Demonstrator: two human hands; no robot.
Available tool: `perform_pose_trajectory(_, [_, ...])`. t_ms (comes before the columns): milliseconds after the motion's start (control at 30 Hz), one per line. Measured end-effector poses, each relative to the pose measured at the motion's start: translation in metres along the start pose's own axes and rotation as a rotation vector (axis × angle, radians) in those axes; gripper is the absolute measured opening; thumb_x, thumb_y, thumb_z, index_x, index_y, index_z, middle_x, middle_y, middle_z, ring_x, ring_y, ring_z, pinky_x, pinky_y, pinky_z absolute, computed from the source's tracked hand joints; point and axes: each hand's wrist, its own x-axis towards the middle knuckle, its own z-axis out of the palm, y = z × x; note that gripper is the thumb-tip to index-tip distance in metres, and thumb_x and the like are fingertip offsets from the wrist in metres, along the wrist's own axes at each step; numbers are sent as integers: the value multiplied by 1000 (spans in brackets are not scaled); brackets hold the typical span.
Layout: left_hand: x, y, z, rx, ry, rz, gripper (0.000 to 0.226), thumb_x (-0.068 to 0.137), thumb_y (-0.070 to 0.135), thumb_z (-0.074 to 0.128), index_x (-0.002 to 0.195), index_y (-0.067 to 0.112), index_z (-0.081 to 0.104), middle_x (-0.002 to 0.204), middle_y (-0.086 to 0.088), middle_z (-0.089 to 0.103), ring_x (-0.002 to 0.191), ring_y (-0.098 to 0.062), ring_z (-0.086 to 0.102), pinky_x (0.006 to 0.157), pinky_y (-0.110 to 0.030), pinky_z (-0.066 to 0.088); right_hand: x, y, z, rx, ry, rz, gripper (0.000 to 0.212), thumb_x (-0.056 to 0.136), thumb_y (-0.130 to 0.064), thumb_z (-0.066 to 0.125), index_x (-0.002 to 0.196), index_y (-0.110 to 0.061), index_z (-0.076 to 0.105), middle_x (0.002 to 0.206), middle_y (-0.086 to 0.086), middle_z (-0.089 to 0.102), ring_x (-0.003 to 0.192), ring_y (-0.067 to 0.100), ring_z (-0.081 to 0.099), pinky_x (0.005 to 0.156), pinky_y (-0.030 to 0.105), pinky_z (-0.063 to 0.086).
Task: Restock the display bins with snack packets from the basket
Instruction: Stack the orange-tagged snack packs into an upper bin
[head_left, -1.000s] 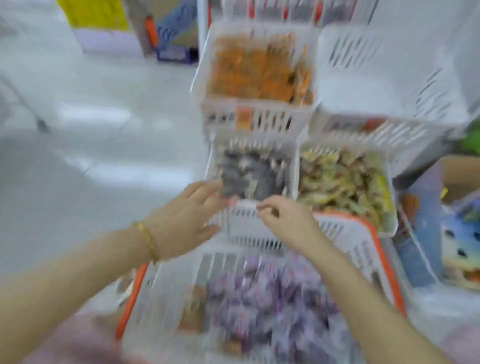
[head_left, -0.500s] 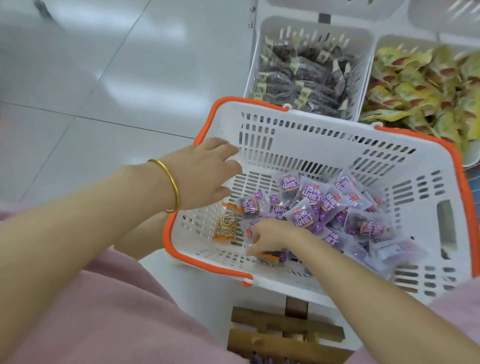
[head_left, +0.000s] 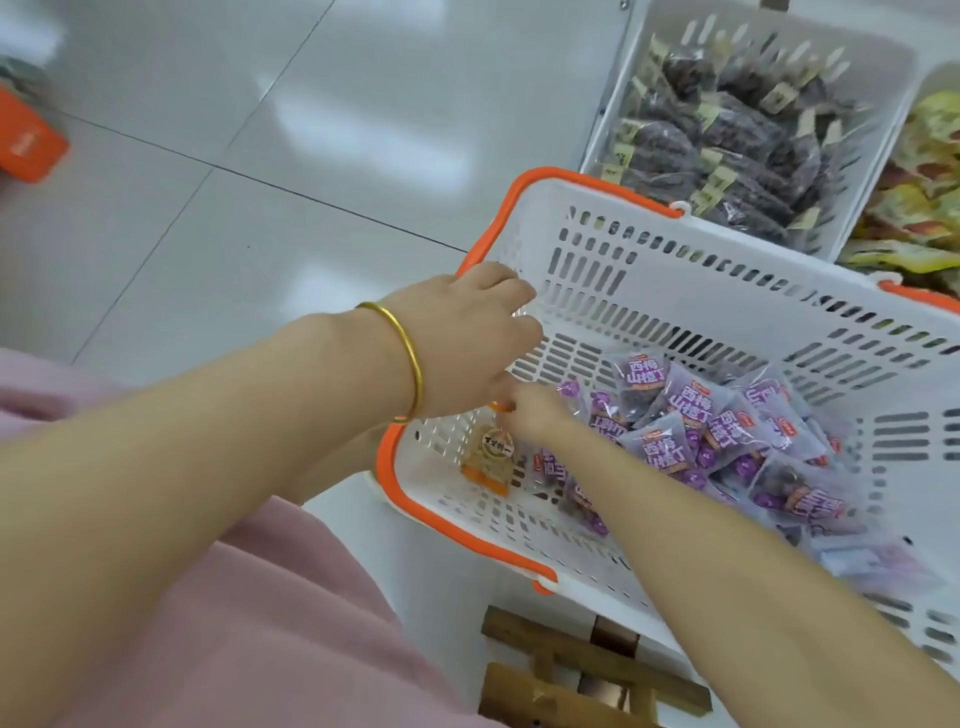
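Purple-printed translucent plastic snack packets (head_left: 691, 410), pillow-shaped and crinkly: a loose heap on the floor of the basket, toward its right, at least ten readable, more buried. One clear packet with orange ends and tan contents (head_left: 488, 457) lies flat in the basket's near-left corner, apart from most of the heap. The white perforated plastic basket with an orange rim (head_left: 727, 296) is rectangular with slotted walls and tilts slightly. Right hand (head_left: 535, 418) is inside the basket, forearm stretched across the heap, fingers bent down at the top end of the orange-ended packet; fingertips hidden, so can't tell whether it pinches anything. Left hand (head_left: 462, 343) is over the basket's left wall, back up, fingers curled down inside against the slots; grip on the wall can't be told. One thin gold bangle (head_left: 410, 358) on that wrist. Beyond the basket's far wall: one white slotted plastic display bin (head_left: 878, 104) full of dark glossy packets with pale tags (head_left: 727, 130); right of it, yellow-green crinkled packets (head_left: 924, 208). Below the basket's near rim, brown wooden slats (head_left: 587, 654). Left of the basket: glossy grey floor tiles (head_left: 260, 208), pink fabric (head_left: 234, 623), one blurred orange box (head_left: 28, 140).
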Motion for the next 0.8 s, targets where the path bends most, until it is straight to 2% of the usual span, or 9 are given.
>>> perform_pose_trajectory(100, [1, -2, -4, -8, -2, -7, 45, 95, 38, 41, 137, 21, 38, 150, -5, 21, 140, -22, 14, 107, -38, 34, 5, -6, 11, -132, 60, 58, 16, 94, -24, 51, 104, -13, 58, 107, 14, 55, 103, 30, 54, 76, 34, 43])
perform_pose_trajectory(167, [3, -2, -7, 4, -1, -7, 44, 96, 38, 40, 136, 21, 38, 149, -5, 24, 139, -22, 16, 107, -38, 34, 2, -8, 9, -175, 117, 51, 12, 93, -24, 55, 97, -15, 60, 110, 14, 49, 105, 30, 50, 78, 35, 43])
perform_pose_trajectory(267, [8, 2, -12, 30, -47, 2, 45, 96, 38, 38, 137, 20, 37, 149, -6, 23, 138, -23, 18, 107, -38, 34, -15, 2, -7, -91, 164, -78, 31, 91, -20, 57, 63, -15, 45, 80, 6, 50, 81, 24, 47, 63, 32, 37])
perform_pose_trajectory(367, [18, 6, -23, -3, -97, -41, 48, 96, 38, 39, 139, 17, 33, 147, -8, 26, 135, -27, 25, 107, -40, 33, -51, 16, -57, 114, 202, -197, 27, 89, -14, 59, 65, -10, 48, 66, 1, 45, 69, 20, 44, 60, 32, 32])
perform_pose_trajectory(467, [38, 22, -46, -218, -74, -113, 54, 94, 40, 45, 138, 11, 34, 142, -12, 35, 129, -29, 37, 105, -39, 33, -107, 34, -125, 308, 259, -230, 12, 89, -14, 62, 85, -3, 61, 82, 6, 57, 76, 18, 53, 69, 33, 42])
perform_pose_trajectory(567, [61, 47, -69, -627, -65, -109, 74, 85, 55, 51, 142, 14, 29, 141, -7, 43, 122, -22, 48, 102, -31, 37, -168, 53, -184, 408, 383, -262, 11, 88, -10, 64, 79, -6, 59, 77, 4, 58, 70, 14, 55, 63, 24, 44])
perform_pose_trajectory(633, [76, 65, -84, -896, -106, -50, 87, 68, 71, 54, 137, 21, 38, 121, -3, 57, 102, -16, 57, 93, -33, 45, -206, 62, -210, 469, 439, -272, 14, 88, -7, 63, 76, -11, 58, 73, 3, 57, 63, 9, 55, 59, 19, 45])
perform_pose_trajectory(700, [86, 81, -97, -1057, -120, 38, 71, 63, 74, 63, 111, 22, 55, 94, -3, 58, 79, -15, 55, 75, -34, 49, -235, 69, -228, 507, 520, -270, 18, 87, -6, 64, 73, -15, 56, 69, 2, 57, 60, 7, 55, 60, 20, 48])
perform_pose_trajectory(800, [97, 103, -112, -1306, -106, 128, 31, 74, 44, 67, 93, 22, 56, 88, -4, 60, 73, -12, 58, 63, -22, 50, -262, 83, -241, 465, 646, -231, 16, 87, -11, 66, 72, -13, 58, 69, 7, 59, 62, 13, 57, 68, 37, 53])
